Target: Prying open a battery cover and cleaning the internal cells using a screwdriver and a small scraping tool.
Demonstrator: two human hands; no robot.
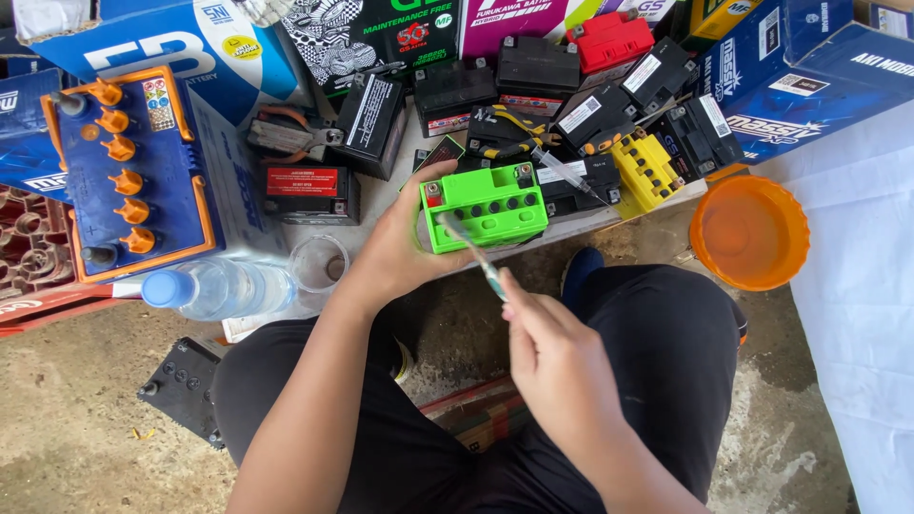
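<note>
A small bright green battery [495, 205] with a row of round filler holes sits on the edge of a low board. My left hand [400, 252] grips its left side and holds it steady. My right hand [543, 352] is shut on a thin syringe-like tool [476, 255], whose tip points at the left part of the battery's top. Both hands are above my knees in dark trousers.
Several small black batteries, a yellow one [645, 169] and a red one [609, 40] lie behind. A large blue battery with orange caps [129, 171] stands left, beside a water bottle [219, 288] and a clear cup [319, 264]. An orange bowl [749, 231] sits right. Pliers [290, 136] and boxes lie behind.
</note>
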